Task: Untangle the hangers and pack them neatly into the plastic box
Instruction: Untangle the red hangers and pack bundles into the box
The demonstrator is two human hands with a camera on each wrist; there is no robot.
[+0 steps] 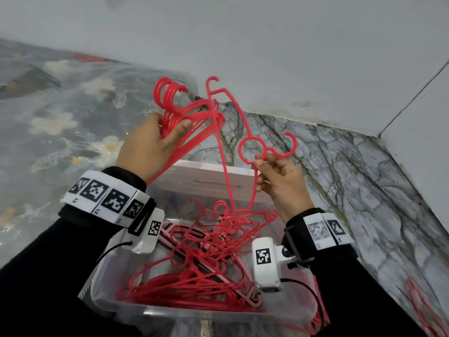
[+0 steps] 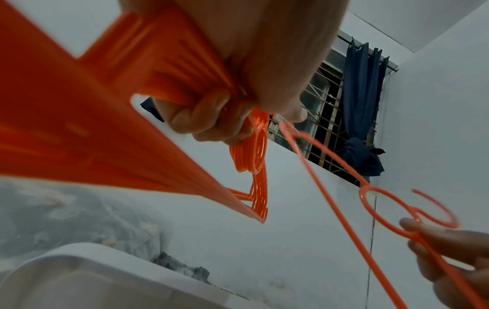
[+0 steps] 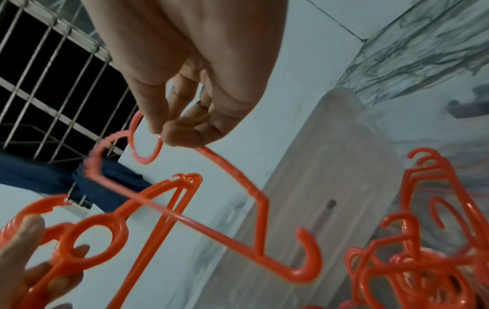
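My left hand [image 1: 155, 142] grips a stacked bundle of red hangers [image 1: 194, 120] by their necks, held up above the box; in the left wrist view the fingers [image 2: 211, 121] curl round the bundle of red hangers [image 2: 79, 135]. My right hand [image 1: 279, 176] pinches a single red hanger [image 1: 252, 149] just below its ring, thumb and fingertips [image 3: 182, 133] closed on the single red hanger [image 3: 238, 173]. A tangle of red and pink hangers [image 1: 201, 259] lies in the clear plastic box [image 1: 114, 302] beneath both hands.
A pale board or lid [image 1: 213, 181] stands at the box's far side. Marbled floor [image 1: 364, 190] lies to the right, with more red hangers [image 1: 420, 305] on it. A flowered sheet [image 1: 60, 122] covers the left. A barred window with a dark curtain [image 2: 362, 108] shows on the wall.
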